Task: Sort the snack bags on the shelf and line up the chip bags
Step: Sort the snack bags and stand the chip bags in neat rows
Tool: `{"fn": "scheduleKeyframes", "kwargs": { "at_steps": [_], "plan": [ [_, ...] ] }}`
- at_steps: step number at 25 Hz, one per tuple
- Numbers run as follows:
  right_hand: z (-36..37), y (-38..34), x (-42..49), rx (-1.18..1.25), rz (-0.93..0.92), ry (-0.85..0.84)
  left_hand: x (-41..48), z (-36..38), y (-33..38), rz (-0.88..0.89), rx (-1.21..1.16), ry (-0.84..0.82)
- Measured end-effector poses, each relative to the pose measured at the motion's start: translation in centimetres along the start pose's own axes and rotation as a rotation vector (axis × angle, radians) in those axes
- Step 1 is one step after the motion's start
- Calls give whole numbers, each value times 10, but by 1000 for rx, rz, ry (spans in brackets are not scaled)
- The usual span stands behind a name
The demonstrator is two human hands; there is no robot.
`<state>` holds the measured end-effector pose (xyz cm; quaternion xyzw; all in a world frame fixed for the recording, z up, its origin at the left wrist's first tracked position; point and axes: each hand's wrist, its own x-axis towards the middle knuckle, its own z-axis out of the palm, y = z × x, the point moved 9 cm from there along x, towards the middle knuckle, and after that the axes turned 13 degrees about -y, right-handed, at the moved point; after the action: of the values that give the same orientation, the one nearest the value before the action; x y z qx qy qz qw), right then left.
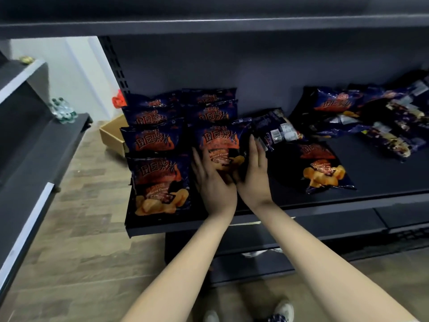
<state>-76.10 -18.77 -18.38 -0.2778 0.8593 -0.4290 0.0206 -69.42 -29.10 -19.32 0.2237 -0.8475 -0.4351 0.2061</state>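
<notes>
Two hands hold one chip bag (220,145) on the dark shelf (383,182). The left hand (213,182) lies flat on the left side of this bag, with its fingers (197,159) close together and pointing up along the bag's edge. The right hand (255,180) presses the right side, with its fingers (254,147) straight and together too. So the bag sits between the two palms, and its bottom part is hidden under them. Left of the held bag is a row of four chip bags, one behind the other, with the front bag (160,184) nearest the shelf edge. Behind the held bag stand two more bags in a line. Just right of the held bag, one bag (276,129) lies with its back side up, and one more bag (322,166) lies flat, face up. Far to the right of the held bag is a messy pile (362,115) of bags; I cannot count them. Beyond the left end of the shelf, a cardboard box (113,135) sits on the wooden floor (81,228).
</notes>
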Motion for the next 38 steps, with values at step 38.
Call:
{"fn": "scheduleKeyframes", "kwargs": {
  "at_steps": [38],
  "plan": [
    [-192,81,-22,-291,-106,207,-13,137,154,384,243,-172]
  ]
}}
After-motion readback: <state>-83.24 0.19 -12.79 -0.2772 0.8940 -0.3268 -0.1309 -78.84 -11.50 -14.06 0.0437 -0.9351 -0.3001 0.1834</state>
